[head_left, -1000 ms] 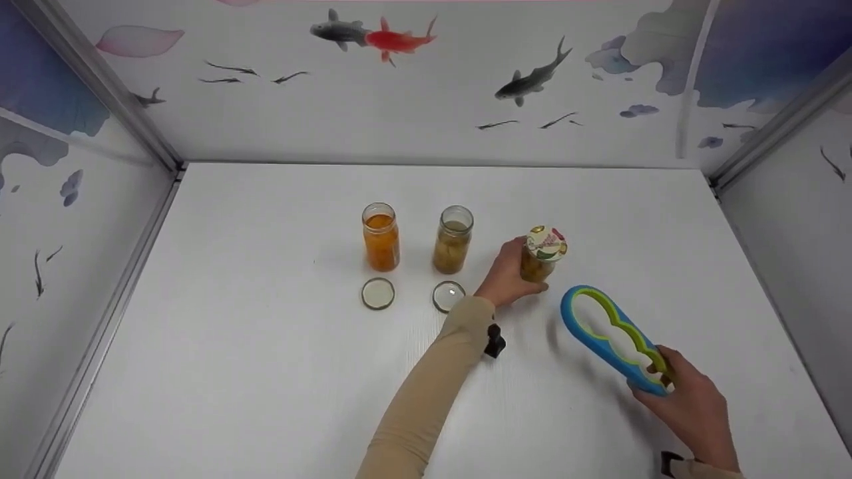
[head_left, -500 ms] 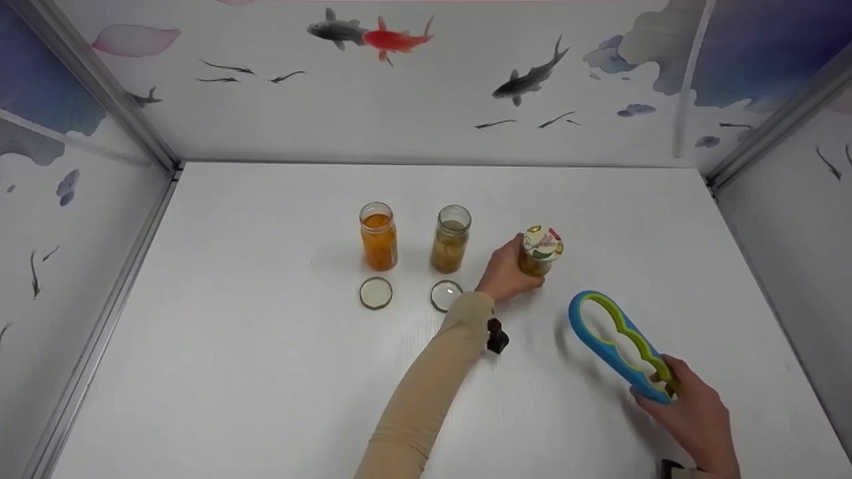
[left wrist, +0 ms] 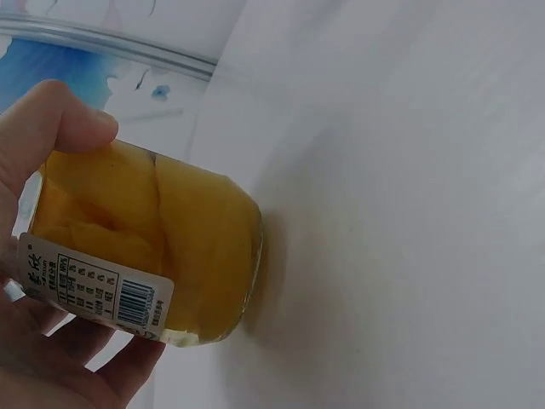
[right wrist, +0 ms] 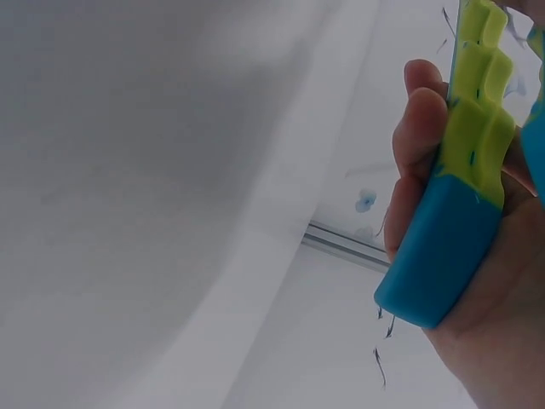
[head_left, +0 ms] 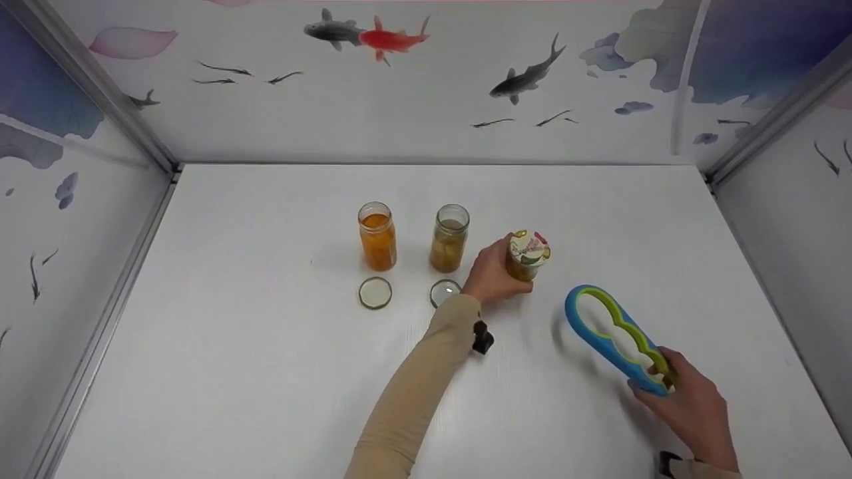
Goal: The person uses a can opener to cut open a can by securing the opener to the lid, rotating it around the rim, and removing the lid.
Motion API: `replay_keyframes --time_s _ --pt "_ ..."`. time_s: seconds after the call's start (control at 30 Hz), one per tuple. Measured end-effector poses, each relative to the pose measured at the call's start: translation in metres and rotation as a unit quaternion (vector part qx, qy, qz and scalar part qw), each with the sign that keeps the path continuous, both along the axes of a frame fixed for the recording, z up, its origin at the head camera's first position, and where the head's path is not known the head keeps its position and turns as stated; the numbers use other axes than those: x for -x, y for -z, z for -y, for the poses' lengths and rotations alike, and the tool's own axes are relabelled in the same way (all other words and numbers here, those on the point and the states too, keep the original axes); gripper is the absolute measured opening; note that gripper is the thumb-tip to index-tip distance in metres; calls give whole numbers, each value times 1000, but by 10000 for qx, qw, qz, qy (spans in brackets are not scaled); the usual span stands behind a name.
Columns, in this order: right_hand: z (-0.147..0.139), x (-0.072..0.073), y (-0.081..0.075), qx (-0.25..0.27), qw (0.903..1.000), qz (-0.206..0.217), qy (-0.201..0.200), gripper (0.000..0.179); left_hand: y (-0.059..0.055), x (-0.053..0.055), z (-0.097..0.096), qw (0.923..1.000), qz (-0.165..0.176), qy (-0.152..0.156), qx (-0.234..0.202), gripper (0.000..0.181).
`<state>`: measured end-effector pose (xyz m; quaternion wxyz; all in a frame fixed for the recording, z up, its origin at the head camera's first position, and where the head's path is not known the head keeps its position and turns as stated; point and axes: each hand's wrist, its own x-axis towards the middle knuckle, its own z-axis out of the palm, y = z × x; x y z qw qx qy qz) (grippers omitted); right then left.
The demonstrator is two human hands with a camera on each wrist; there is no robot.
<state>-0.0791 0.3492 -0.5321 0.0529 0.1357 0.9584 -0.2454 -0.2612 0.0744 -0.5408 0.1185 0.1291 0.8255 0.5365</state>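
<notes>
My left hand [head_left: 496, 274] grips a lidded glass jar [head_left: 522, 269] from its left side, thumb and fingers round the glass. The jar's lid [head_left: 530, 248] has a coloured fruit-like print. In the left wrist view, yellow-orange fruit pieces [left wrist: 200, 247] fill the jar, and a white barcode label [left wrist: 94, 285] faces the camera. Whether its base touches the table I cannot tell. To the right, my right hand [head_left: 695, 402] holds a blue and green jar opener [head_left: 609, 349] by its near end, raised above the table. Its scalloped green inner edge [right wrist: 477, 111] shows in the right wrist view.
Two lidless jars stand left of my left hand: an orange one [head_left: 378, 243] and a pale yellowish one [head_left: 448, 245]. A loose lid lies before each, one lid [head_left: 375, 293] fully visible, the other lid [head_left: 442, 291] partly behind my sleeve. Printed walls enclose the white table [head_left: 233, 299].
My left hand has shifted left with the lidded jar, closer to the pale jar. The opener in my right hand dipped slightly toward me, then came back up.
</notes>
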Motion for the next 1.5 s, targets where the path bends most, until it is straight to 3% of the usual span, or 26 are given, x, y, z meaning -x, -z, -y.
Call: replay_keyframes --time_s 0.07,0.3,0.4,0.47,0.57,0.67,1.2,1.5 --pt "1 2 0 11 9999 -90 -73 78 -2 -2 2 9998 29 62 -175 82" --pt "6 8 -3 -49 9982 -490 -328 73 -10 -7 12 9967 -570 236 -530 69" --pt "7 12 -5 -55 9980 -494 -386 75 -12 -11 15 9968 -310 81 -728 72" --pt "9 15 -7 -76 9977 -510 -451 75 -13 -14 18 9960 35 -120 -889 73" --pt "12 19 -10 -105 9957 -675 -625 72 -12 -18 22 9934 471 -381 -973 74" --pt "15 24 -15 -74 9928 -891 -795 70 -10 -21 25 9910 687 -509 -1033 77" --pt "43 52 -50 232 9654 -2152 -1452 63 -10 -34 34 9928 445 -149 -1104 80" --pt "74 70 -60 209 9504 -2447 -1907 65 -8 -42 32 9940 376 -94 -1027 75"
